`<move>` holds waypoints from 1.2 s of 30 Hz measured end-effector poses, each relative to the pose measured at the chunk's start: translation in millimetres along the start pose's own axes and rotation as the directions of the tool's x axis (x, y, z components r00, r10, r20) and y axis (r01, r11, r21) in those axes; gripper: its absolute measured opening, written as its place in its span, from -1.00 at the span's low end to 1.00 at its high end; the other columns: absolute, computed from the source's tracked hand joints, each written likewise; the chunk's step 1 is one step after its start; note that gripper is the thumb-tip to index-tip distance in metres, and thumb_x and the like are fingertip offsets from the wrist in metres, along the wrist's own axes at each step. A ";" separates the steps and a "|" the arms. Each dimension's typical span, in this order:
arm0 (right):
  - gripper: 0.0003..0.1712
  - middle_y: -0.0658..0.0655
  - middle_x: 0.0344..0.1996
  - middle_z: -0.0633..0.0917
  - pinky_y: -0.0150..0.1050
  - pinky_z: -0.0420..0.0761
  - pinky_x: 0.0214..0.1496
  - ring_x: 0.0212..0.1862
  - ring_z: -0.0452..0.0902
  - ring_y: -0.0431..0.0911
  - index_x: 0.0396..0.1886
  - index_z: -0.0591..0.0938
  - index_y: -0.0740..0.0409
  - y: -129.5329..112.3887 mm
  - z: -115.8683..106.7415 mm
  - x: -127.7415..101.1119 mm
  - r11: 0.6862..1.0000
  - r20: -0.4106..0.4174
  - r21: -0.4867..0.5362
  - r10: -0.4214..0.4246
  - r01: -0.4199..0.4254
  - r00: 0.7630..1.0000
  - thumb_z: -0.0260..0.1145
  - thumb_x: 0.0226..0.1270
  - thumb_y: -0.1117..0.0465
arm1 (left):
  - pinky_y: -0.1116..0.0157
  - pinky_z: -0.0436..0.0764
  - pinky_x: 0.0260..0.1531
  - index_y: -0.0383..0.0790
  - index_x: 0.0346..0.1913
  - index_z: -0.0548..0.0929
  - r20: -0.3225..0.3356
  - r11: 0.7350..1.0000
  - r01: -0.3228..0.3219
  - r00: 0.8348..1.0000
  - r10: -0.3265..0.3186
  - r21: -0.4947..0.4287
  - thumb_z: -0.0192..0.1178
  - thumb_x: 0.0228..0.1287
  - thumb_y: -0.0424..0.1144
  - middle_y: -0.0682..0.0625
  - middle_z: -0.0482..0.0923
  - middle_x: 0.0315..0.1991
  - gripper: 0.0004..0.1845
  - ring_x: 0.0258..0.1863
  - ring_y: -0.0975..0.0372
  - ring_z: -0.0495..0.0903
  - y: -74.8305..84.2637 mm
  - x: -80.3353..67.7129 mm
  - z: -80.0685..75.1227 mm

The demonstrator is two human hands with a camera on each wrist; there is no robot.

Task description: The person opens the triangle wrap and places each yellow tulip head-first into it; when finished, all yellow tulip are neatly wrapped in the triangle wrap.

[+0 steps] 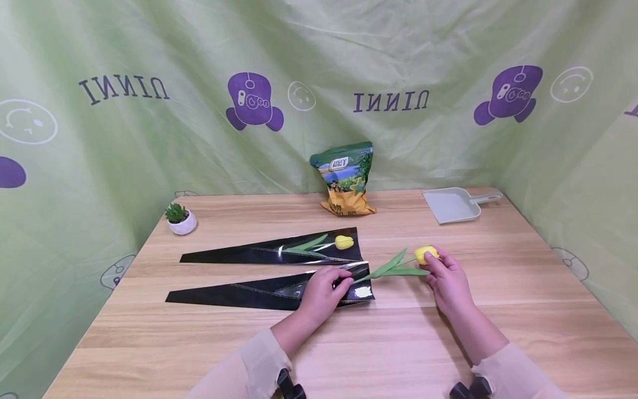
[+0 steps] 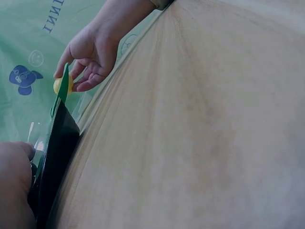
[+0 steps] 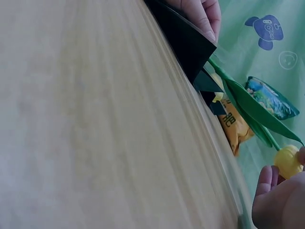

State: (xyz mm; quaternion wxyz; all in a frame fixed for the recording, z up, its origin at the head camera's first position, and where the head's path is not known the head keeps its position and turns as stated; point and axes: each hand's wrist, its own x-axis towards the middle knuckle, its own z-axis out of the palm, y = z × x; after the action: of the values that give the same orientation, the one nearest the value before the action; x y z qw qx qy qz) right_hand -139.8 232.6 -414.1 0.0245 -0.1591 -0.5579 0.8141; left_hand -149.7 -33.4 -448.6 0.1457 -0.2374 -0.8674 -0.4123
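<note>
Item: artificial yellow tulip (image 1: 399,266), lying flat on the wooden table (image 1: 349,343), between the two hands.
Long axis: roughly left to right across the table, yellow bud (image 1: 426,254) to the right, stem end to the left at the mouth of the near black sleeve (image 1: 259,291).
Direction from hands: the bud sits at the right hand (image 1: 448,280), the stem tip at the left hand (image 1: 324,291); the green leaves lie between them.
Nearer hand: the right hand, for the bud; the left hand is nearer the sleeve opening.
Right hand state: fingers curled about the bud, pinching it at the tips; the right wrist view shows the bud (image 3: 288,161) against the fingertips.
Left hand state: fingers bent down onto the wide end of the near black sleeve, holding it at the opening; whether it also grips the stem cannot be told.
Appearance: small closed yellow head, thin green stem, long pointed green leaves, plastic-looking.
Companion piece: second yellow tulip (image 1: 324,245) already lying inside the far black sleeve (image 1: 269,252), parallel, just beyond.
</note>
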 end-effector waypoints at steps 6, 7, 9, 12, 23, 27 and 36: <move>-0.84 -0.24 -0.33 0.68 -0.53 0.63 -0.16 -0.24 0.64 -0.38 -0.10 0.50 -0.14 1.6 -6.6 -0.3 0.999 0.093 -0.047 0.010 -0.005 0.996 0.22 0.43 0.22 | 0.18 0.62 0.05 -0.19 -0.17 0.76 -0.002 1.000 -0.008 1.000 0.008 0.000 0.27 0.29 -0.23 -0.03 0.75 -0.16 -0.85 -0.05 0.12 0.67 0.8 0.4 -0.3; -0.84 -0.24 -0.33 0.68 -0.52 0.64 -0.16 -0.24 0.65 -0.37 -0.11 0.51 -0.14 1.7 -7.5 -0.3 0.999 0.108 -0.052 0.010 -0.004 0.994 0.23 0.43 0.23 | 0.18 0.61 0.05 -0.19 -0.17 0.76 -0.001 1.000 -0.008 1.000 0.008 -0.001 0.27 0.29 -0.23 -0.03 0.75 -0.16 -0.85 -0.05 0.12 0.67 0.8 0.3 -0.3; -0.85 -0.23 -0.33 0.69 -0.49 0.66 -0.15 -0.24 0.67 -0.36 -0.15 0.52 -0.14 2.5 -9.2 0.4 0.998 0.137 -0.066 0.007 0.002 0.991 0.23 0.42 0.25 | 0.18 0.61 0.05 -0.19 -0.17 0.76 0.001 1.000 -0.004 1.000 0.004 -0.002 0.27 0.29 -0.23 -0.03 0.75 -0.16 -0.85 -0.04 0.12 0.67 0.7 0.3 0.0; -0.87 -0.21 -0.35 0.71 -0.48 0.67 -0.17 -0.26 0.68 -0.34 -0.19 0.53 -0.10 3.5 -11.9 2.3 0.994 0.169 -0.109 0.009 0.009 0.985 0.22 0.43 0.27 | 0.18 0.61 0.06 -0.18 -0.17 0.76 0.004 1.000 -0.002 1.000 0.002 0.001 0.27 0.28 -0.23 -0.03 0.75 -0.15 -0.85 -0.04 0.12 0.67 0.4 0.3 0.1; -0.64 -0.15 -0.27 0.65 -0.42 0.70 -0.12 -0.22 0.66 -0.32 0.05 0.45 0.38 4.0 -18.5 11.6 0.894 0.283 -0.438 0.034 0.098 0.958 0.29 0.36 0.29 | 0.20 0.61 0.04 -0.17 -0.15 0.77 0.040 1.000 -0.016 0.999 0.016 0.010 0.28 0.28 -0.20 -0.01 0.74 -0.17 -0.82 -0.06 0.14 0.66 -1.7 0.0 0.3; -0.38 -0.04 -0.18 0.69 -0.39 0.70 -0.11 -0.19 0.66 -0.30 0.23 0.38 0.49 3.5 -21.3 13.8 0.833 0.341 -0.537 0.068 0.135 0.938 0.36 0.31 0.24 | 0.21 0.62 0.04 -0.17 -0.15 0.77 0.046 0.999 -0.032 0.998 0.031 0.028 0.28 0.28 -0.20 0.00 0.74 -0.18 -0.82 -0.07 0.15 0.67 -1.4 0.2 0.0; -0.35 0.30 0.01 0.68 -0.38 0.69 -0.10 -0.14 0.65 -0.28 0.23 0.47 0.42 3.8 -17.3 17.2 0.724 0.446 -0.654 0.136 0.218 0.885 0.42 0.23 0.16 | 0.24 0.63 -0.01 -0.17 -0.14 0.77 0.073 0.996 -0.068 0.995 0.063 0.065 0.30 0.26 -0.20 0.03 0.74 -0.20 -0.82 -0.09 0.18 0.67 0.9 1.4 -1.1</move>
State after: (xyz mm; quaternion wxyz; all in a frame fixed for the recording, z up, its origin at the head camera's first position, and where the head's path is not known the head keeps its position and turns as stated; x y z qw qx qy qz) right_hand -150.6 250.5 -427.3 -0.1515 0.0555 -0.8118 0.5612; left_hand -150.4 -33.4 -446.7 0.1362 -0.2752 -0.8772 -0.3690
